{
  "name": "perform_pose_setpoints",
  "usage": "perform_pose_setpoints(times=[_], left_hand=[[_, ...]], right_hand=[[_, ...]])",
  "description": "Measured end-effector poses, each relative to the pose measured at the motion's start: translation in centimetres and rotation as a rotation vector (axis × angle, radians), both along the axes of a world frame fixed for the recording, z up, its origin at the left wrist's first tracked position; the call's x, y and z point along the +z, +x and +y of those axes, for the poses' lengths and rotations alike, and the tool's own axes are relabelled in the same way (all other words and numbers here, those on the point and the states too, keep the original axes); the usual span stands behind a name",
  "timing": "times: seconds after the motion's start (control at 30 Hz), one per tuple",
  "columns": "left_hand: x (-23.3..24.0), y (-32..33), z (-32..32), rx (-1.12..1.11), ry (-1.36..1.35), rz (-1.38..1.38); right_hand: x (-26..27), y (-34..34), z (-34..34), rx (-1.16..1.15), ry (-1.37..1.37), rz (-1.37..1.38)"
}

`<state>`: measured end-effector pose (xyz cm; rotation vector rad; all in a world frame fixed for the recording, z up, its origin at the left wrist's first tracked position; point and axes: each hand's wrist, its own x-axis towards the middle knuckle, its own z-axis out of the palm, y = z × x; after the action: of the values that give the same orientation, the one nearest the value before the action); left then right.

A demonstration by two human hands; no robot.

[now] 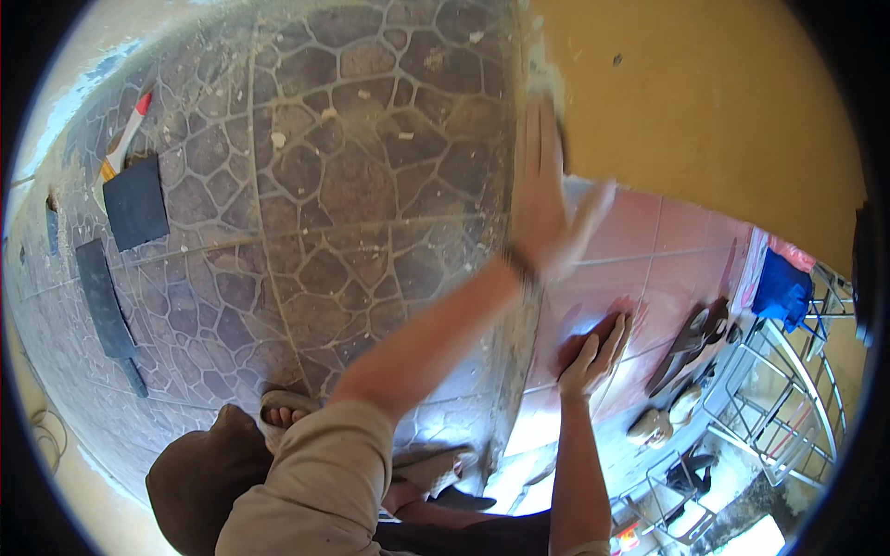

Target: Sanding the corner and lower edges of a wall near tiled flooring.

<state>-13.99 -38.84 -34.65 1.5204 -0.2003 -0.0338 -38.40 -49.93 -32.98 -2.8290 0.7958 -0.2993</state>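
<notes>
My left hand [542, 181], blurred, lies with its fingers along the rough, patched edge of the yellow wall [695, 90]. A dark edge shows beside the fingers; whether the hand holds something thin underneath is hidden. My right hand [594, 358] is spread on the pink tiled floor [619, 243], with nothing visible in it. On the stone-patterned tiles [361, 181] at the left lie a paintbrush [128, 135] with a pale, red-tipped handle, a dark rectangular sheet [137, 203] partly over its bristles, and a long dark flat piece [104, 299] with a narrow end.
A sandalled foot [285, 413] shows near my left sleeve. Brown sandals [688, 347] and other footwear [651, 427] lie at the right. Beyond them stand a metal rack [793, 410] and a blue bag or cloth [782, 288]. Pale flakes are scattered over the patterned tiles.
</notes>
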Motion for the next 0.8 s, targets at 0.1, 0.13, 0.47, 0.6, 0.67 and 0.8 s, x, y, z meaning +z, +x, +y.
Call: perform_pose_setpoints(times=[0.1, 0.13, 0.47, 0.6, 0.67, 0.8], left_hand=[[-0.3, 10.3, -0.1, 0.024, -0.085, 0.078], [-0.4, 9.8, -0.5, 0.02, -0.089, 0.079], [-0.4, 5.5, -1.1, 0.003, -0.241, 0.001], [1.3, 7.8, 0.6, 0.102, -0.096, 0.038], [2.6, 4.3, -0.3, 0.064, -0.357, 0.267], [7.6, -1.3, -0.4, -0.003, -0.145, 0.343]], right_hand=[[0.2, 0.8, -0.1, -0.001, 0.021, -0.016], [0.1, 0.7, -0.2, 0.004, 0.012, -0.011], [0.4, 0.8, 0.2, -0.013, 0.011, 0.013], [0.1, 1.2, 0.5, -0.023, 0.021, 0.019], [0.0, 0.9, 0.4, -0.007, 0.013, 0.005], [1.0, 0.0, -0.6, -0.019, -0.055, 0.07]])
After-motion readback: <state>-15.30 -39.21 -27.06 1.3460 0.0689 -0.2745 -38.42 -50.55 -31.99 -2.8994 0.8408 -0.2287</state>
